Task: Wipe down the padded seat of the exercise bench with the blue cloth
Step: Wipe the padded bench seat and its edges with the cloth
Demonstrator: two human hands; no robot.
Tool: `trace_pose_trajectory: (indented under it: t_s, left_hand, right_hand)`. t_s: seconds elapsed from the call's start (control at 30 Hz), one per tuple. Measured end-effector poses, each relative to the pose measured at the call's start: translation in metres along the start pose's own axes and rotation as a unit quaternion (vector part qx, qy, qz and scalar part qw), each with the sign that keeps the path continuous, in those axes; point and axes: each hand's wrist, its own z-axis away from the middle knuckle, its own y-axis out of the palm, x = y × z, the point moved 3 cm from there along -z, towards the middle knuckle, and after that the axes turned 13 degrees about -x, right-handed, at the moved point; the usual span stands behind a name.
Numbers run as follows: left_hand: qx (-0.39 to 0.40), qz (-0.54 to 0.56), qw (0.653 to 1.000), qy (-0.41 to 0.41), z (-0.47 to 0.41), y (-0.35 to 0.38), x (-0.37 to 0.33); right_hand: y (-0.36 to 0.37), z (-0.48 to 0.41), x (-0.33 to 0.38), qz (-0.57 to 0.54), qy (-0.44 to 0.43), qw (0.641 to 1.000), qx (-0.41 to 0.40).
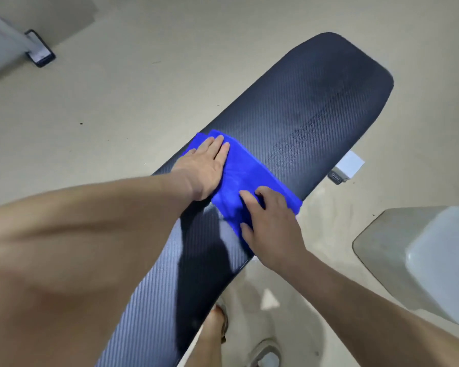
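The black padded seat (316, 102) of the exercise bench runs diagonally from the lower left to the upper right of the head view. A folded blue cloth (245, 176) lies across its middle, reaching from the left edge to the right edge. My left hand (206, 169) presses flat on the cloth's left part with straight fingers. My right hand (270, 223) rests on the cloth's near right part, fingers spread and slightly bent on the fabric. Part of the cloth is hidden under both hands.
A beige floor surrounds the bench. A white bracket of the bench frame (346, 166) sticks out on the right. A grey-white bin or block (429, 260) stands at the right. A phone (40, 49) lies on the floor at the far left. My foot (217, 324) is beside the bench.
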Motion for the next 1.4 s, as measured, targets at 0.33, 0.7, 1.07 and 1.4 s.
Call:
trace_pose_trajectory:
  t_s: [0.33,0.7,1.07,1.4]
  left_hand:
    - [-0.031,0.227,0.956,-0.181,-0.044,-0.009,0.116]
    - [0.019,0.467,0.854,-0.229,-0.051,0.015,0.093]
    - [0.073,0.371,0.891,-0.252,-0.032,0.023,0.089]
    - [0.057,0.336,0.920,-0.192,-0.178,-0.047,0.013]
  right_hand:
    - [0.048,-0.109,0.056,0.063,-0.118,0.991,0.021]
    - [0.048,-0.148,0.093,0.000,-0.070,0.995,0.066]
    - [0.028,-0.194,0.053,0.108,-0.332,0.926,0.142]
    - [-0.016,-0.280,-0.096,0.141,-0.296,0.937,0.119]
